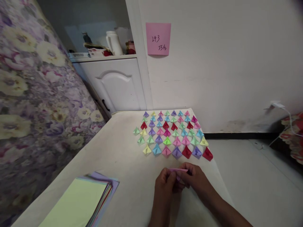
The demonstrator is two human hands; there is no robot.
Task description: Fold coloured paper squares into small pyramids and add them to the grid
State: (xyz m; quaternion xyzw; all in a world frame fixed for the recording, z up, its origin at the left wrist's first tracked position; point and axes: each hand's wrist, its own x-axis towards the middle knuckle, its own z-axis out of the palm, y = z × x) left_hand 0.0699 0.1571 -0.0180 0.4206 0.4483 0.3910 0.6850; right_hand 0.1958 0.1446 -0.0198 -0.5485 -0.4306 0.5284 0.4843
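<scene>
Between my two hands, just above the table's near right part, is a small folded piece of pink paper. My left hand pinches its left side, thumb on the near face. My right hand grips the right side, with its fingers curled around the paper. Much of the paper is hidden behind the fingers, so the exact fold cannot be made out. Beyond my hands stand rows of small folded paper shapes in red, pink, purple, blue, green and yellow.
A stack of coloured paper sheets, pale yellow on top, lies at the table's left front. The cream-covered table meets a white wall bearing a pink note. A floral curtain hangs left; a white jug stands on the cabinet.
</scene>
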